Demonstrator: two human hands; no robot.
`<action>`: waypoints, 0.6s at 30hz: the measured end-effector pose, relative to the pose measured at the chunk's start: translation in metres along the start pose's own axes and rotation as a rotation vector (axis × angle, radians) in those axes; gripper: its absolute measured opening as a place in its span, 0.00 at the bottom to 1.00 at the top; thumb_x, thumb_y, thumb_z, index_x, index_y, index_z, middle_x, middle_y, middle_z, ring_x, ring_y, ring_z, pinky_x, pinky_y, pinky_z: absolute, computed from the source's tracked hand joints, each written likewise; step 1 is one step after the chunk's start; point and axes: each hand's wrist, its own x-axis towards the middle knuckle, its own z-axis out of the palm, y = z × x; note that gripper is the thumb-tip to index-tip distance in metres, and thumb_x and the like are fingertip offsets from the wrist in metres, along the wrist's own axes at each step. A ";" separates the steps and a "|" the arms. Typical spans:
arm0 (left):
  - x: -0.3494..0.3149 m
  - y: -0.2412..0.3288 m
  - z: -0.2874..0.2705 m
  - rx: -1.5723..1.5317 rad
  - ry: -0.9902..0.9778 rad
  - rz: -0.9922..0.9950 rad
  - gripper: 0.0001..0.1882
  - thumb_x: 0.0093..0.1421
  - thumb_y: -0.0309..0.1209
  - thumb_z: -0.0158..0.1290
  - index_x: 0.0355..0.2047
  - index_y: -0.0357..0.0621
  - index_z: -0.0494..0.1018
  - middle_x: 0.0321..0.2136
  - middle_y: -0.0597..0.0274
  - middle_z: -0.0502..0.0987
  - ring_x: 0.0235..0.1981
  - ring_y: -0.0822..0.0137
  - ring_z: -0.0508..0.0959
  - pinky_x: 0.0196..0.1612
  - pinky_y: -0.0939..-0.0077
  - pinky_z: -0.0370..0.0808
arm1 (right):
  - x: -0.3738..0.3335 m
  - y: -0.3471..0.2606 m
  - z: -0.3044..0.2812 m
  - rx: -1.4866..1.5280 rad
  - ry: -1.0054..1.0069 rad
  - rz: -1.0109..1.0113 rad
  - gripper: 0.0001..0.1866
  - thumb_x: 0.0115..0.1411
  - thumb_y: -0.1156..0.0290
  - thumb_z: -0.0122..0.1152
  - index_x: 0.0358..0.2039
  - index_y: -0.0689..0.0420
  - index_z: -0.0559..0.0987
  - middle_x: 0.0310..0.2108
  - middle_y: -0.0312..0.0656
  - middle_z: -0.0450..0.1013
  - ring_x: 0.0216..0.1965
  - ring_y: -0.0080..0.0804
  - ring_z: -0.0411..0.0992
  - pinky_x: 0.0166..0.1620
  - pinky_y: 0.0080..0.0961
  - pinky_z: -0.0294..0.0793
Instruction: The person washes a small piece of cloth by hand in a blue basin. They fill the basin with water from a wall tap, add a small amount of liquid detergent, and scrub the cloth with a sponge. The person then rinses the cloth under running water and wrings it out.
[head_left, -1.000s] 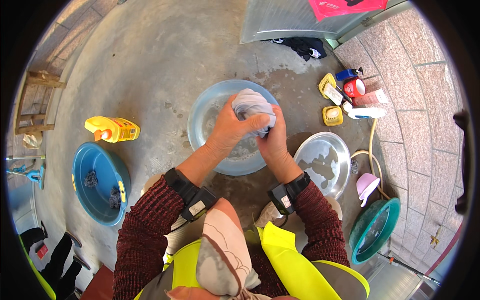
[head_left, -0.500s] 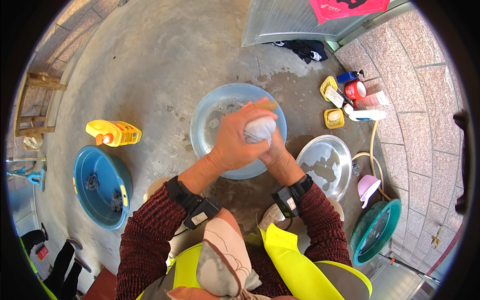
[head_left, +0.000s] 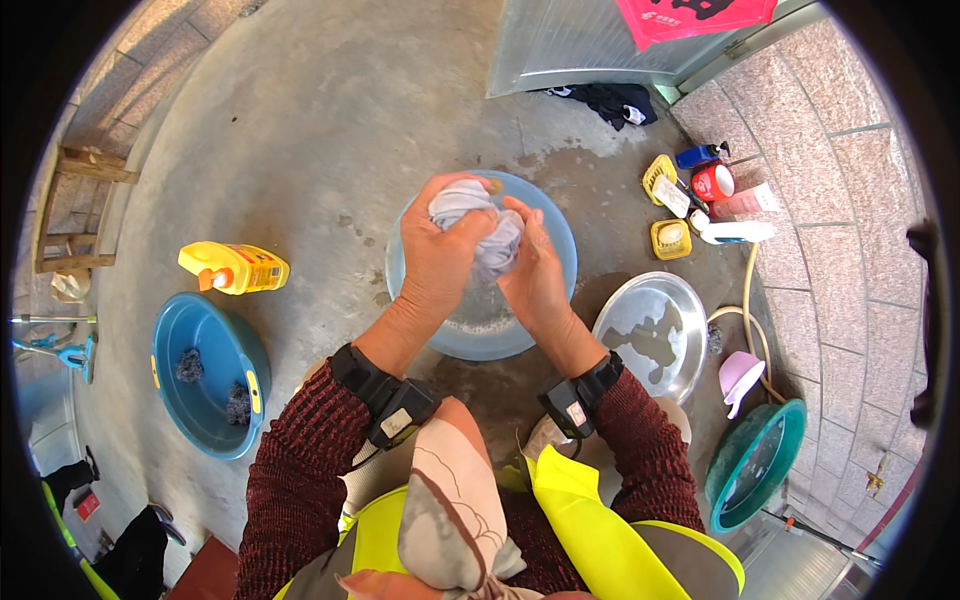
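Both hands are working one crumpled light grey cloth (head_left: pixel 490 235) over the pale blue basin (head_left: pixel 566 240). Left hand (head_left: pixel 438 250) is clamping the cloth from the left, thumb lying across its front. Right hand (head_left: pixel 535 270) is bracing its right side, fingers loosely curved and pointing up, grip more relaxed than the left. Hands are facing each other, cloth bunching between them. Sudsy water (head_left: pixel 475 315) is showing in the basin below; basin is sitting on the concrete floor (head_left: pixel 330 120).

Right side: round metal basin (head_left: pixel 685 310) is sitting just beside the blue one, holding a little liquid. Green basin (head_left: pixel 715 490) is standing further back toward the person, pale purple scoop (head_left: pixel 740 378) lying near it, beige hose (head_left: pixel 748 290) curving past both. Yellow soap dish (head_left: pixel 684 249) is holding a pale soap bar (head_left: pixel 670 233); red cup (head_left: pixel 712 182) and blue pump bottle (head_left: pixel 700 156) are lying by the wall.

Left side: yellow jug (head_left: pixel 240 268) is lying near the darker blue tub (head_left: pixel 200 325), two grey scrubbers (head_left: pixel 190 366) resting inside.
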 end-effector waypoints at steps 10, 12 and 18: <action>-0.015 0.003 0.011 0.176 -0.048 0.130 0.12 0.49 0.19 0.51 0.36 0.38 0.70 0.37 0.59 0.75 0.36 0.74 0.74 0.40 0.79 0.71 | -0.007 0.009 0.019 0.047 0.072 0.029 0.22 0.63 0.49 0.39 0.44 0.52 0.70 0.40 0.34 0.71 0.41 0.24 0.71 0.42 0.24 0.70; -0.016 0.003 0.010 0.236 -0.105 0.193 0.12 0.48 0.19 0.50 0.35 0.38 0.70 0.38 0.58 0.75 0.38 0.73 0.74 0.42 0.78 0.71 | -0.009 0.005 0.021 0.041 0.082 0.048 0.21 0.63 0.49 0.40 0.43 0.52 0.71 0.40 0.34 0.72 0.40 0.24 0.71 0.40 0.24 0.71; -0.013 0.007 0.008 0.336 -0.332 0.375 0.11 0.44 0.17 0.49 0.31 0.38 0.70 0.37 0.55 0.76 0.39 0.67 0.75 0.49 0.73 0.68 | -0.016 0.000 0.018 0.009 0.007 0.133 0.22 0.64 0.49 0.38 0.46 0.52 0.70 0.41 0.37 0.71 0.45 0.30 0.70 0.47 0.32 0.71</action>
